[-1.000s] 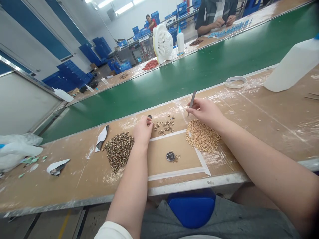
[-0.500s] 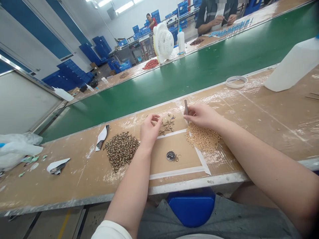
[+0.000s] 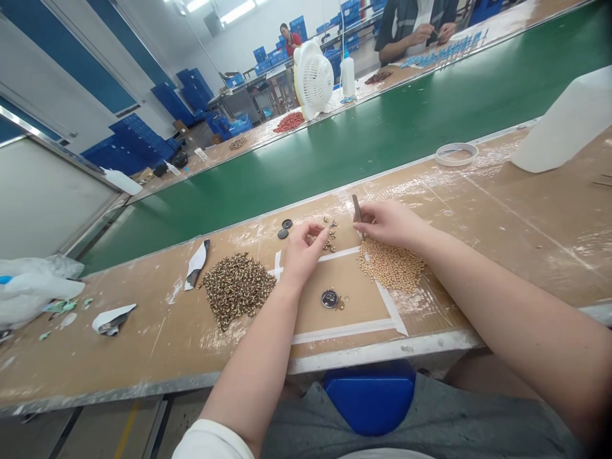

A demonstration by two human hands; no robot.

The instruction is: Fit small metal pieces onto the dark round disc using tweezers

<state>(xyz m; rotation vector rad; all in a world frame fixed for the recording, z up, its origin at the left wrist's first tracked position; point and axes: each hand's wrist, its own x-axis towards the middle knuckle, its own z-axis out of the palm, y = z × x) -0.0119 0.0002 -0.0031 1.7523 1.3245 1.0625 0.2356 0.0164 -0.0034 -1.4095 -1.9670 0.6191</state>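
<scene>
My right hand (image 3: 385, 221) grips a pair of metal tweezers (image 3: 357, 209), held upright at the edge of a pile of small tan beads (image 3: 394, 262). My left hand (image 3: 304, 254) is closed, thumb against fingers, over some scattered small brass-coloured pieces (image 3: 331, 242); anything in its fingertips is too small to make out. Left of that forearm lies a large heap of brass-and-dark small parts (image 3: 236, 287). Between my arms a shiny dark round disc (image 3: 329, 298) rests on the board, with tiny bits beside it. Two black round caps (image 3: 283, 234) lie beyond my left hand.
A green conveyor belt (image 3: 268, 172) runs beyond the brown work surface. A white tape roll (image 3: 456, 153) and a white bottle (image 3: 559, 127) stand to the right. Crumpled pieces (image 3: 113, 319) lie left. Across the belt are a white fan (image 3: 314, 80) and a person working (image 3: 414, 32).
My left hand has shifted right toward my right hand, over the scattered brass pieces, uncovering the two black caps. My right hand stays by the tan pile with the tweezers.
</scene>
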